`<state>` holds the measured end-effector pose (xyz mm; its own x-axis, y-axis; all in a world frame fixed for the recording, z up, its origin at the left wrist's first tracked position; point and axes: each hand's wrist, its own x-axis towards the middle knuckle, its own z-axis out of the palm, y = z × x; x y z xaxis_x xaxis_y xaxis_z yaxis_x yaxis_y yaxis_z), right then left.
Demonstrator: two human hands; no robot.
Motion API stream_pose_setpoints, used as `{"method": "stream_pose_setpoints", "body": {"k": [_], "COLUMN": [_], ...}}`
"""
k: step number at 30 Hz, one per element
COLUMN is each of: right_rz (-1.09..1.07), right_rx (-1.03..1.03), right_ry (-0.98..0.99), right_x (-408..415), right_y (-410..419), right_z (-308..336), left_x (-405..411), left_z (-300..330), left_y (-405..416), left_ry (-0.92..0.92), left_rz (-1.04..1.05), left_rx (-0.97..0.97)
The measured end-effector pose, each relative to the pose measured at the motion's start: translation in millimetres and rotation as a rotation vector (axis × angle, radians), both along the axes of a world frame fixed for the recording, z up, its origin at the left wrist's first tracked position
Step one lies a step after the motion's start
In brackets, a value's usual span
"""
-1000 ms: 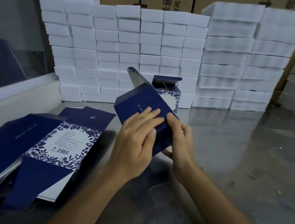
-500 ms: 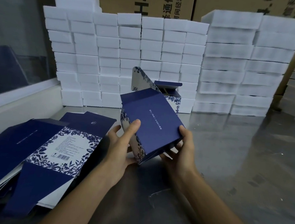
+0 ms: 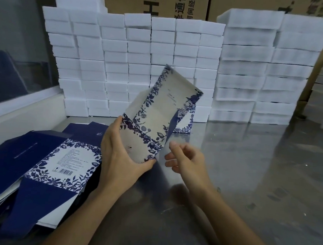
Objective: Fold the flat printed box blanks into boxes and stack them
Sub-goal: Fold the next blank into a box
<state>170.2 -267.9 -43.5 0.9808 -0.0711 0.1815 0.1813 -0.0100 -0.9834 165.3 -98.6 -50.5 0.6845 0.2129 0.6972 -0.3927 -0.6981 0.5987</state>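
My left hand (image 3: 121,158) grips the lower end of a half-formed box (image 3: 157,120), its white face with blue floral borders turned toward me and tilted up to the right. Beside its lower right corner my right hand (image 3: 184,159) hovers, blurred, with fingers loosely curled near a white flap, and I cannot tell whether it touches it. Just behind the raised box, a folded box (image 3: 185,124) stands on the steel table (image 3: 249,177), mostly hidden. At the left lies a pile of flat blue and floral box blanks (image 3: 43,163).
Stacks of white foam blocks (image 3: 142,62) form a wall across the back, with taller stacks (image 3: 267,72) at the right. Brown cartons stand behind them. A pale ledge and window run along the left side.
The box has been turned over and raised, from its dark blue face to its white floral face. My right hand has come off the box and now hovers at its corner.
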Motion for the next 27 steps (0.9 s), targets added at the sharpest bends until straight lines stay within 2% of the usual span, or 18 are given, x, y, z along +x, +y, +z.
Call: {"method": "stream_pose_setpoints", "body": {"k": [6,12,22,27], "right_rz": [0.091,0.119,0.094,0.004], "right_rx": [-0.006,-0.198,0.040,0.095], "right_ry": [-0.006,-0.018,0.176,0.171], "right_x": [-4.1,-4.7,-2.3,-0.6], "right_y": [0.9,0.8,1.4,-5.6], "right_z": [0.3,-4.9,-4.3,-5.3], "left_x": [-3.2,-3.2,0.7,0.4], "left_z": [-2.6,-2.9,-5.6,-5.6], "left_y": [-0.9,1.5,2.4,3.0], "left_ry": [-0.092,-0.082,-0.134,-0.145], "left_rz": [0.027,0.025,-0.083,-0.187], "left_rx": [0.235,0.352,0.306,0.296]}}
